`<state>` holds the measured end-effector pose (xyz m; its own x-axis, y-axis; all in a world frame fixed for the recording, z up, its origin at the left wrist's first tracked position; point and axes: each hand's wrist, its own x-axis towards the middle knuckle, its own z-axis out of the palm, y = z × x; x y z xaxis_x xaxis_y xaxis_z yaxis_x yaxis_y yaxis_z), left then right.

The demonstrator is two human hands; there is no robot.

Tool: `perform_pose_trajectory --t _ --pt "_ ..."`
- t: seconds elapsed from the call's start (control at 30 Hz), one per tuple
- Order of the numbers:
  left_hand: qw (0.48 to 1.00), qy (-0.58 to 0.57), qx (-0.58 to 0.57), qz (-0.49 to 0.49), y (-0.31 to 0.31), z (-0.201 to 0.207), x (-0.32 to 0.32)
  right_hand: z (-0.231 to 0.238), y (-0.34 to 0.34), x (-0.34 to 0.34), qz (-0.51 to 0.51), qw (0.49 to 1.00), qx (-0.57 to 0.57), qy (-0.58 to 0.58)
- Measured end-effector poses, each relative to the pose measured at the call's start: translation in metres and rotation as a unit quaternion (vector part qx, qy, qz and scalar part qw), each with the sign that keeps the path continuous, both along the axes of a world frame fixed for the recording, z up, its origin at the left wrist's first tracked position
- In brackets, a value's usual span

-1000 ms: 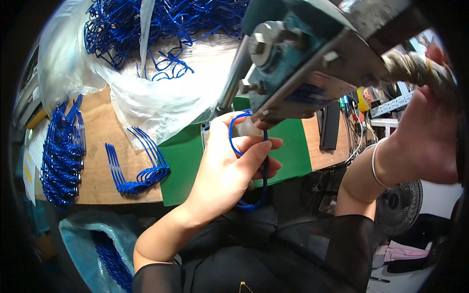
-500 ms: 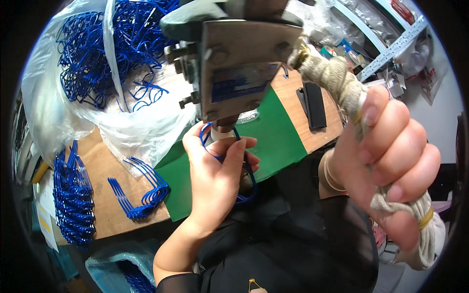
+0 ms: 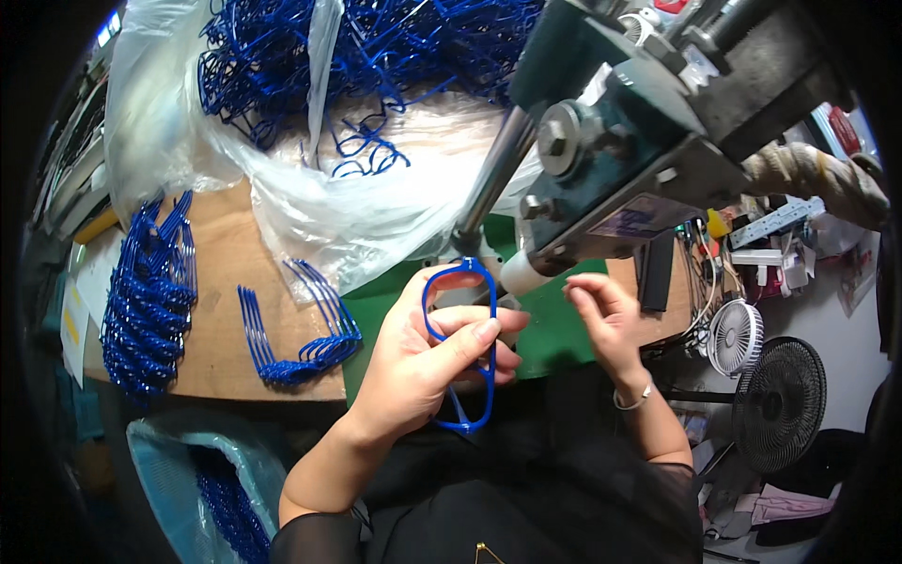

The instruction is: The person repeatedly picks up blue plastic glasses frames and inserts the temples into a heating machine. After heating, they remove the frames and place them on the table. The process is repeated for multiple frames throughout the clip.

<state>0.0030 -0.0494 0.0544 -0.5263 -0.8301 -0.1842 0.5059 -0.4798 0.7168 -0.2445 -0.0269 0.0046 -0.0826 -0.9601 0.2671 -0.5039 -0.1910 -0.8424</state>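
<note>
Head view: your wooden desk (image 3: 221, 221) carries a green mat (image 3: 554, 343); a black fan (image 3: 780, 404) stands rightward. Your left hand (image 3: 418, 362) keeps its grip clamped on the blue glasses frame (image 3: 490, 385) beside the press (image 3: 615, 155); whether your curled right hand (image 3: 615, 329) is closed, you can't tell.

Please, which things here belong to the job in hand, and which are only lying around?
Likely in the job:
blue frame, held in the left hand
press
small frame stack
big frame stack

Likely just lying about:
white fan
black fan
pink cloth

A blue eyeglass frame (image 3: 493, 299) sits pinched by left fingers (image 3: 462, 346).
</note>
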Motion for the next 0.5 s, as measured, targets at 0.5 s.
perform_pose_trajectory --t 0.5 --pt "0.726 -0.585 -0.329 0.151 0.015 -0.094 0.081 -0.102 0.023 -0.013 -0.044 0.993 0.093 0.059"
